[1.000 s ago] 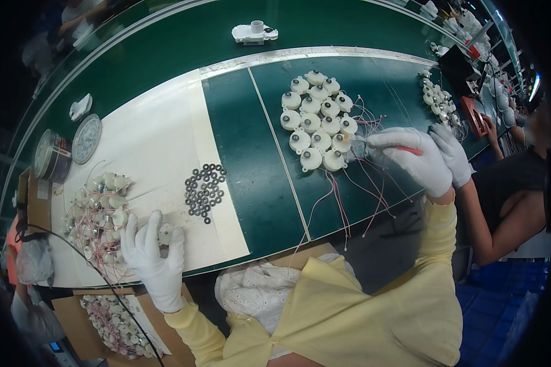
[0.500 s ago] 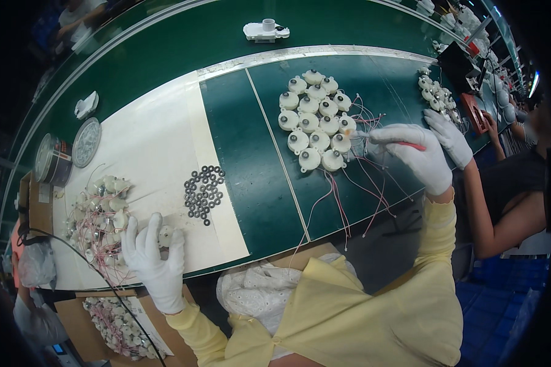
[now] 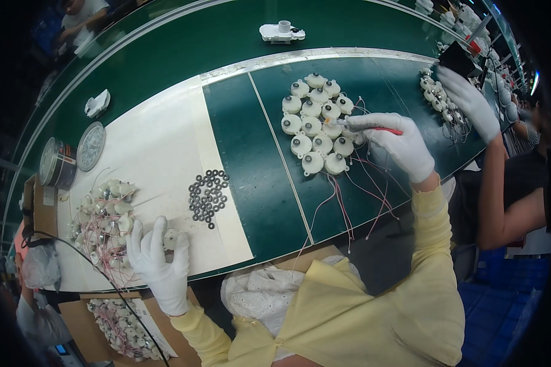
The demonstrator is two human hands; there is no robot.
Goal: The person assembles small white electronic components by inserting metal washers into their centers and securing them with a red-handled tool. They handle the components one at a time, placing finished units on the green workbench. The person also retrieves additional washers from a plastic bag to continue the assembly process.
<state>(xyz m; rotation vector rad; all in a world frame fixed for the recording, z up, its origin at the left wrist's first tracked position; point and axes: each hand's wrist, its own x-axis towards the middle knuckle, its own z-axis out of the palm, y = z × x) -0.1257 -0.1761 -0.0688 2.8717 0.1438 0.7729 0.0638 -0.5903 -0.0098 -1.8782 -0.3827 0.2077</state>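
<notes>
My right hand [image 3: 401, 144], in a white glove, grips a small brush [image 3: 382, 129] with a red handle. Its bristle tip reaches the right side of a cluster of round, cream-coloured motors [image 3: 311, 126], which have dark shaft centres. Thin pink and white wires trail from them toward the table's near edge. My left hand [image 3: 159, 263], also gloved, rests low on the white part of the table, with a single motor [image 3: 171, 238] between thumb and index finger; the other fingers are spread. Left of this hand lies a heap of wired motors [image 3: 107, 220].
Black rubber rings [image 3: 208, 197] lie on the white sheet. A tin [image 3: 57, 162] and a round dish [image 3: 90, 147] stand far left. An open carton [image 3: 82, 324] of motors sits below. A co-worker's gloved hand [image 3: 471, 101] is near more motors [image 3: 438, 98]. White housings [image 3: 282, 32] rest on the green conveyor.
My right hand with the brush has moved left and slightly down, over the cluster's edge. The co-worker's hand has lifted away toward the back. The white housings have shifted right. My left hand stays put.
</notes>
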